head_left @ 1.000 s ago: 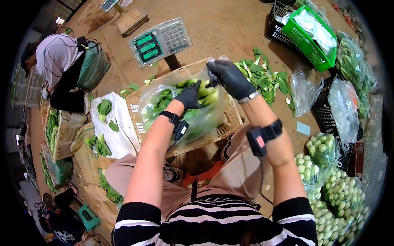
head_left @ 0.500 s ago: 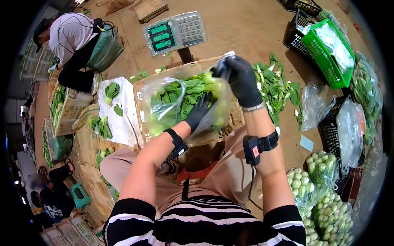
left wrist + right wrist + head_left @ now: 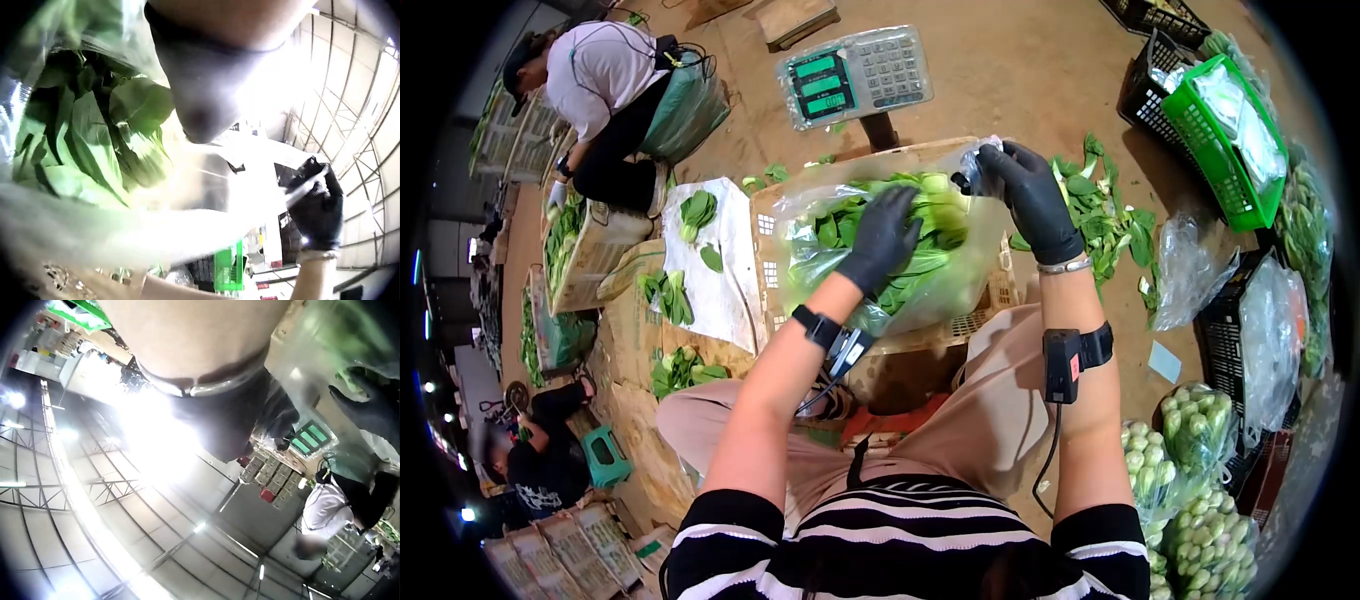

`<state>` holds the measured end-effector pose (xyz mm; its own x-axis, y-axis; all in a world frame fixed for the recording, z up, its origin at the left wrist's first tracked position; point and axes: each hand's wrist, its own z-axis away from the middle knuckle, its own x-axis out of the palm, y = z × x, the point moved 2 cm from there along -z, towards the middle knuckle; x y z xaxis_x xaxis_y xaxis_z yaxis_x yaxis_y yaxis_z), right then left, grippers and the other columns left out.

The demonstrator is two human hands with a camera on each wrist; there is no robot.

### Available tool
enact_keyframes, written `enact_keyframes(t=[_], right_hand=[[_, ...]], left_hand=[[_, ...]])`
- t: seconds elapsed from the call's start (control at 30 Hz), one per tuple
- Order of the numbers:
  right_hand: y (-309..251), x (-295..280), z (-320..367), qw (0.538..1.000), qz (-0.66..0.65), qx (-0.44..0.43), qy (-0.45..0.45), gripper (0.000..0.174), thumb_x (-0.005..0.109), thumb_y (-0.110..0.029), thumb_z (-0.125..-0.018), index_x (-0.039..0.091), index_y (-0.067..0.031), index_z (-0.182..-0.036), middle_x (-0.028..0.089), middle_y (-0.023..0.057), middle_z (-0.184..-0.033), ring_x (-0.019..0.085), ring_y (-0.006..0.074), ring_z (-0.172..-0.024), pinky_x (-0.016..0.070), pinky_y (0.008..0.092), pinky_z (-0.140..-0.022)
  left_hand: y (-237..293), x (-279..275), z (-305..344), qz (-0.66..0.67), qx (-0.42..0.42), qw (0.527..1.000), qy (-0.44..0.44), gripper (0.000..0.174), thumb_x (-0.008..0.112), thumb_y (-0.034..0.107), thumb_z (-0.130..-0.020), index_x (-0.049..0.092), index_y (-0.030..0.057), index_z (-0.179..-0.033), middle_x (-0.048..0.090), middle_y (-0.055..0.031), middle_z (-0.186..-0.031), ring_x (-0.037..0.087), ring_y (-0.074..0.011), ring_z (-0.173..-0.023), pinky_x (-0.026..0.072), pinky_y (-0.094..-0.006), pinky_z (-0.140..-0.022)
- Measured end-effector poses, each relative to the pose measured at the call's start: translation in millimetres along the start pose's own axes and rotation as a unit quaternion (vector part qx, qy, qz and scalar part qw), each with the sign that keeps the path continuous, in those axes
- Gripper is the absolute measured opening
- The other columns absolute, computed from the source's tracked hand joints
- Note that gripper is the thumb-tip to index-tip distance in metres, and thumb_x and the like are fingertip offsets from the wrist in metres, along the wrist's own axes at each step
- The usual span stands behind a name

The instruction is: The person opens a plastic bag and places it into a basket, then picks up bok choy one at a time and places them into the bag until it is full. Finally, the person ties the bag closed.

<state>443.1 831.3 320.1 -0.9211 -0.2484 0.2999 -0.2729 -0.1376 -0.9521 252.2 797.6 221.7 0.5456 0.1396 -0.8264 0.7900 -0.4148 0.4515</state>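
Note:
A clear plastic bag (image 3: 945, 285) full of leafy bok choy (image 3: 940, 222) lies over a tan plastic crate (image 3: 765, 215) at my knees. My gloved left hand (image 3: 882, 240) rests on the greens inside the bag, its fingers stretched out over the leaves. At the bag's right end, my gloved right hand (image 3: 1035, 195) grips a gathered bunch of plastic between thumb and fingers. From the left wrist, the right hand (image 3: 315, 212) shows off to the side with a pale strip of plastic in its fingers, and the leaves (image 3: 94, 137) fill the bag's opening.
A weighing scale display (image 3: 855, 78) stands beyond the crate. Loose bok choy (image 3: 1100, 210) lies on the floor at right, near a green basket (image 3: 1230, 140). Bagged bok choy (image 3: 1200, 430) is piled by my right side. A person (image 3: 600, 90) sits at the left.
My left hand has shifted from the upper leaves to the bag's near side and back onto the greens. The right hand keeps its grip on the plastic. The head view has swung left.

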Motion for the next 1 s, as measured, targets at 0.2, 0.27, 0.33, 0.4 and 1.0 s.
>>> enact_keyframes(t=[0.2,0.27,0.33,0.4,1.0], right_hand=[[12,2,-3,0.999,-0.002,-0.031,0.008,0.021,0.051,-0.019,-0.084,0.057,0.0004,-0.085,0.056,0.0005,-0.075,0.050,0.0066,-0.067,0.0414,0.0217,-0.062],[8,4,-2,1.000,0.000,-0.027,0.011,0.021,0.052,-0.019,-0.084,0.057,0.0004,-0.086,0.056,0.0009,-0.076,0.051,0.0070,-0.067,0.0419,0.0219,-0.063],[5,6,2,1.000,0.014,-0.007,0.009,0.021,0.052,-0.019,-0.083,0.057,0.0003,-0.087,0.057,0.0016,-0.077,0.053,0.0077,-0.068,0.0430,0.0224,-0.064],[12,5,-2,1.000,0.004,-0.014,-0.003,0.021,0.052,-0.019,-0.083,0.056,0.0004,-0.088,0.058,0.0028,-0.077,0.054,0.0084,-0.069,0.0437,0.0225,-0.064],[15,3,0,1.000,0.021,-0.006,0.012,0.022,0.053,-0.017,-0.082,0.057,0.0034,-0.090,0.058,0.0039,-0.080,0.053,0.0086,-0.070,0.0439,0.0219,-0.064]], left_hand=[[-14,34,22,-0.222,-0.080,0.919,-0.316,0.081,0.056,0.047,-0.071,0.023,0.0033,-0.130,0.036,-0.0226,-0.126,0.038,-0.0346,-0.115,0.0240,-0.0500,-0.096],[-19,21,18,-0.131,-0.085,0.951,-0.268,0.064,0.058,0.041,-0.071,0.041,0.0067,-0.122,0.046,-0.0201,-0.118,0.048,-0.0304,-0.105,0.0324,-0.0464,-0.090],[-52,24,6,0.134,-0.179,0.959,-0.174,0.047,0.059,0.036,-0.070,0.056,0.0021,-0.103,0.057,-0.0196,-0.101,0.056,-0.0291,-0.091,0.0414,-0.0393,-0.081],[-61,13,-20,0.154,-0.204,0.965,-0.061,0.038,0.059,0.033,-0.069,0.061,0.0000,-0.088,0.061,-0.0183,-0.086,0.059,-0.0295,-0.081,0.0456,-0.0356,-0.073],[-76,64,-35,-0.042,-0.165,0.983,0.076,0.020,0.059,0.015,-0.068,0.058,0.0136,-0.088,0.054,-0.0110,-0.086,0.055,-0.0319,-0.079,0.0448,-0.0391,-0.068]])
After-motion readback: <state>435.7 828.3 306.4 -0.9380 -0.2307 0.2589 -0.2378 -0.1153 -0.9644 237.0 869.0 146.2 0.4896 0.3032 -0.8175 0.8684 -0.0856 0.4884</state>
